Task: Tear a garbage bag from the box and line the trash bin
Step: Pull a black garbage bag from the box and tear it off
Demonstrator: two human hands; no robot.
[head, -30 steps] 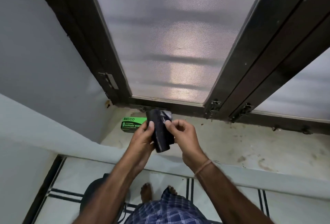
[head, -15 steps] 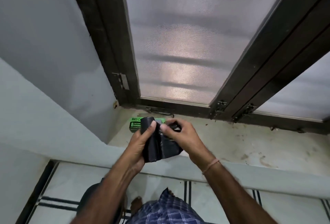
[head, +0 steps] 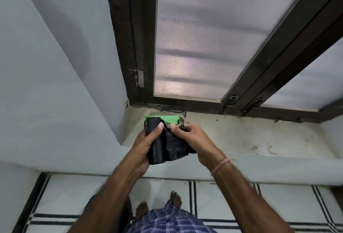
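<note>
Both hands are up in front of the sill (head: pixel 250 139), working the black roll (head: pixel 152 126). Left hand (head: pixel 144 145) is wrapped round the roll with the thumb pressed across its front, so that's the anchor. Right hand (head: pixel 194 138) pinches the loose end of the bag (head: pixel 172 149) between thumb and fingers, near its top edge. The green box (head: pixel 170 119) sits on the sill just behind the hands, partly hidden by the roll, and neither hand touches it.

The bit that matters: the roll stands more or less on end in the left fist, long axis running away from the body. The unwound bag fans off to its right, toward the right hand. So I'd guess the tear line runs parallel to the roll, somewhere between the two grips, and the pull goes sideways, hands apart. Can't make out the perforation though. The right hand has the free sheet, so it does the pulling.

The bin (head: pixel 128 210) is probably that dark shape on the floor under the left forearm, mostly hidden.
</note>
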